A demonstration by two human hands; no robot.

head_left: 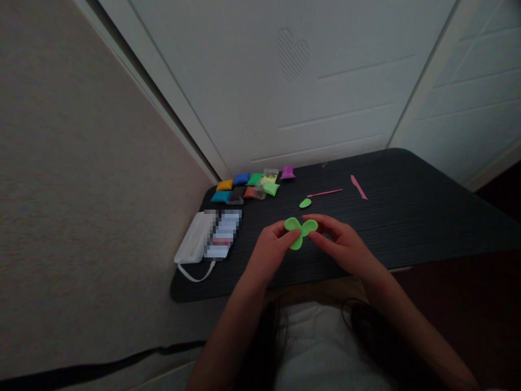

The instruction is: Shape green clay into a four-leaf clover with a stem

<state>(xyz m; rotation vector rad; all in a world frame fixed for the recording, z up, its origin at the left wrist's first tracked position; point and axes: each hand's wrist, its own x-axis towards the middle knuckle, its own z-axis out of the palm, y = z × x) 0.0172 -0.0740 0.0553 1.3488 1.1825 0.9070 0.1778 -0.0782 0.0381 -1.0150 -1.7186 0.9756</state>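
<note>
The camera sits on the person's head and looks forward and down. The light shirt (321,345) is very close, near six o'clock. The left hand (269,247) and right hand (345,243) are a bit farther, just below the middle. The tabletop (407,212) reaches toward three o'clock. A white panel (350,32) stands at twelve, a wall (81,190) at nine.

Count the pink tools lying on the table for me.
2: a thin pink stick, just beyond the loose green piece, and a flat pink knife-shaped tool farther right. None looks hidden.
</note>
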